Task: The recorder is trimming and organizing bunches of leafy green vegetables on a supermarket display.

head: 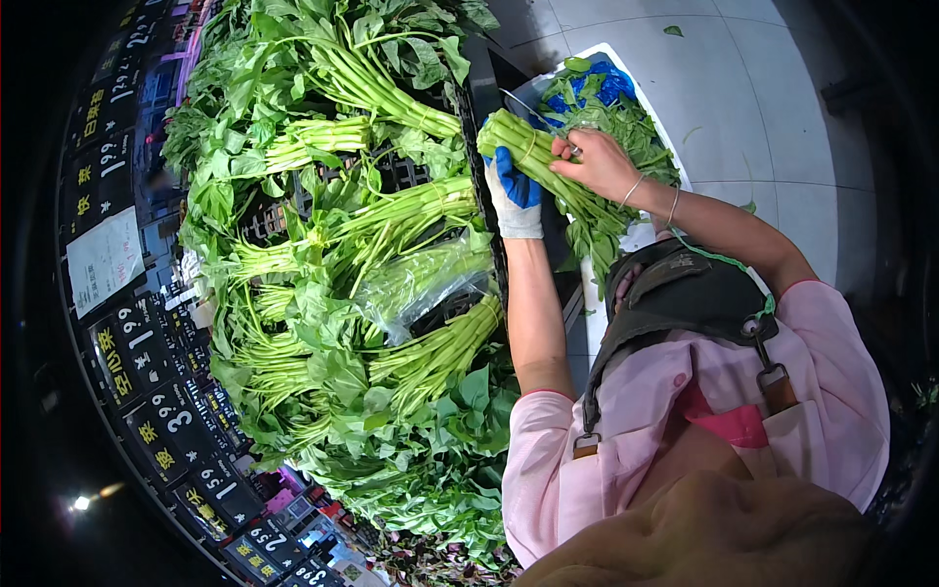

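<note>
My left hand, in a white and blue work glove, is shut around the stem end of a tied bunch of leafy greens. A thin band circles its stems. My bare right hand is at the stems just past the band, its fingers curled, with a small metallic thing at the fingers that I cannot make out. The bunch's leaves point down to the right, over a white foam box that holds loose leaves and a blue plastic bag.
Left of my hands, more tied bunches lie on a black plastic crate, one in a clear plastic bag. Price signs line the far left. A fallen leaf lies on the tiled floor.
</note>
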### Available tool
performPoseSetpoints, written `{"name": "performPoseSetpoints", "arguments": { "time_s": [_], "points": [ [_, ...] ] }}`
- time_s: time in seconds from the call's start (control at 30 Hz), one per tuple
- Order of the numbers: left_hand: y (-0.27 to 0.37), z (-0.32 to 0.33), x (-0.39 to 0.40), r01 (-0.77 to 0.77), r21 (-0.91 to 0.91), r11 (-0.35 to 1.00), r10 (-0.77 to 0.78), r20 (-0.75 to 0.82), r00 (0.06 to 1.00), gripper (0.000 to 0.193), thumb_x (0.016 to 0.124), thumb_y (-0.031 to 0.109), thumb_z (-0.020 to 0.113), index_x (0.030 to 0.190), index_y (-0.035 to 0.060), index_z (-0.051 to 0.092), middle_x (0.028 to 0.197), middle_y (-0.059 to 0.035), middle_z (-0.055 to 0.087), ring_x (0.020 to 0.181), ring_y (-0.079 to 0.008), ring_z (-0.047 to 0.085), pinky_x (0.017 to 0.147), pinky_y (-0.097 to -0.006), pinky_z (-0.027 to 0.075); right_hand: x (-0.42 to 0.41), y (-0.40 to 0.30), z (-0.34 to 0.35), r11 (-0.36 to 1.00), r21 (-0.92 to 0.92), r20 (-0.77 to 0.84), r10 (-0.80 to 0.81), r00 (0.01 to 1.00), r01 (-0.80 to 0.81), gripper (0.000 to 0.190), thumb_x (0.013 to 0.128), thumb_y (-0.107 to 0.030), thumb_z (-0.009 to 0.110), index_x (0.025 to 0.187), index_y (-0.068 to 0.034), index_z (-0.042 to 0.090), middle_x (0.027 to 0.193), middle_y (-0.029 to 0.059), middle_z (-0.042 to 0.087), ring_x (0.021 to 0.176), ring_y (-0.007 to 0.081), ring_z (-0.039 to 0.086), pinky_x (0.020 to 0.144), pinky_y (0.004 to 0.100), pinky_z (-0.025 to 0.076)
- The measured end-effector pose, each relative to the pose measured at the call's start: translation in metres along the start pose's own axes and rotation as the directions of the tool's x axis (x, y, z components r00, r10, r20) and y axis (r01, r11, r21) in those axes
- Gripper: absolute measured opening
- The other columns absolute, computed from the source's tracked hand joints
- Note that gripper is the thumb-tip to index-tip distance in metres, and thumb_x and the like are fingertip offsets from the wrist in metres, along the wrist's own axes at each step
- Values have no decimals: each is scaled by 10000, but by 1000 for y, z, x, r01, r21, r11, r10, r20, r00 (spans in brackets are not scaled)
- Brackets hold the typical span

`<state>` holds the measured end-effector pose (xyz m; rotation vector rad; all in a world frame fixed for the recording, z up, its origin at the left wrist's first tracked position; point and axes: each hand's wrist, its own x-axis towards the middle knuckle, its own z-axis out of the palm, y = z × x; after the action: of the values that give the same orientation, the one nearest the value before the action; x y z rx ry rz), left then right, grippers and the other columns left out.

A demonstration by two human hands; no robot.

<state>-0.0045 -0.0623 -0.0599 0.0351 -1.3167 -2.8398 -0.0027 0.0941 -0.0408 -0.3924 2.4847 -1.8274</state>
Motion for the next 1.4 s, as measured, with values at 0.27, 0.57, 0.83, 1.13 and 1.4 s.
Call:
{"name": "performPoseSetpoints", "arguments": {
  "time_s": [0.27, 0.57, 0.83, 1.13, 1.4],
  "points": [
    [7, 14, -11, -55, 31, 998, 57, -65, 996, 364, 830, 139, 529, 1177, 77, 436, 1105, -83, 506, 993, -215, 507, 881, -368, 404, -2, 2, 5, 999, -42, 34, 15, 999, -13, 204, 705, -128, 661, 804, 24, 568, 764, 130, 597, 728, 231, 603, 661, 315, 465],
    [9, 27, -12, -162, 241, 957, 196, -123, 973, 480, 732, 13, 596, 1179, 23, 422, 1059, -77, 519, 937, -175, 517, 856, -311, 411, -8, -6, -3, 989, -23, -29, -146, 989, 145, 323, 704, -181, 694, 938, -9, 552, 868, 85, 581, 778, 173, 575, 691, 273, 443],
    [23, 22, 6, -191, 313, 930, 294, -325, 899, 315, 760, 45, 615, 1053, 18, 504, 908, -63, 570, 768, -149, 557, 703, -281, 465, 9, 24, -36, 773, 529, -9, 416, 909, -349, 239, 784, -213, 631, 929, -36, 560, 783, 61, 587, 488, 88, 500, 428, 239, 398],
    [17, 4, 0, -297, 191, 936, 351, -420, 837, 262, 788, 62, 579, 1040, 40, 510, 910, -71, 570, 805, -178, 561, 715, -324, 475, -9, 51, -87, 571, 745, -111, 616, 780, -345, 307, 885, -317, 475, 1028, -47, 509, 741, 47, 532, 409, 70, 415, 365, 220, 349],
    [15, -31, -8, -210, -255, 944, 146, -247, 958, 389, 780, 159, 553, 1132, 7, 493, 1134, -130, 541, 1046, -259, 505, 959, -382, 357, -74, 41, -161, 930, -11, 58, 368, 928, -368, 330, 864, -289, 484, 1021, -2, 439, 684, 100, 530, 565, 186, 541, 523, 313, 414]
  ]
}}
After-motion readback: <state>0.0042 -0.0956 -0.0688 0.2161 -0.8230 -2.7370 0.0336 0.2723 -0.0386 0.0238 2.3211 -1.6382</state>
